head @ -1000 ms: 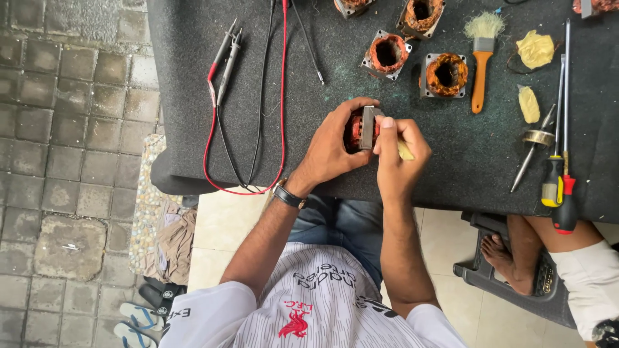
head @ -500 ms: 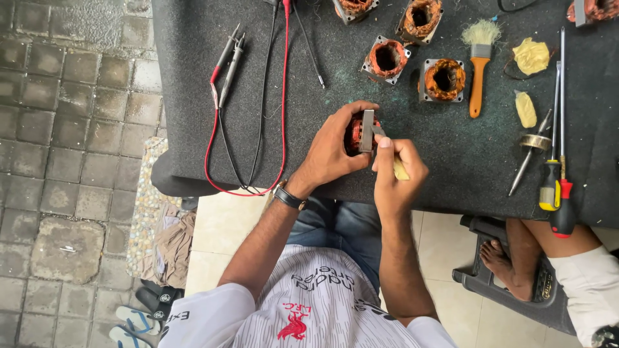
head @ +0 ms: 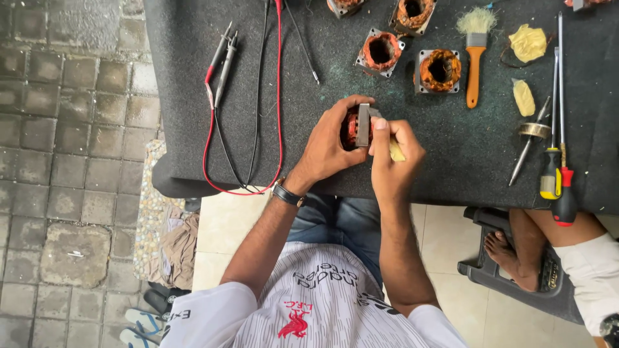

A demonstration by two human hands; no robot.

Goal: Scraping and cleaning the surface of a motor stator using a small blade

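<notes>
View from above of a person seated at a dark felt-covered table. The left hand was wrapped around a small motor coil with reddish copper windings and a grey metal frame, fingers curled over its far side and thumb on the near side, holding it just above the table edge. The right hand was closed on a pale yellow strip, its thumb pressed against the coil's metal frame; the two hands met at the coil. A dark wristwatch sat on the left wrist.

Beyond the hands, three more coils lay on the table: one straight ahead of the held coil, one ahead of the right hand, and one farther off at the far edge. Just right of these lay a brush with an orange handle and pale bristles. Farther to the right of the right hand were two yellow wads, a metal ring, and screwdrivers with yellow and red handles lying near the table's edge. Left of the left hand, red and black test leads with their probes looped across the felt. At the lower right, another person's bare foot rested on a dark stool.
</notes>
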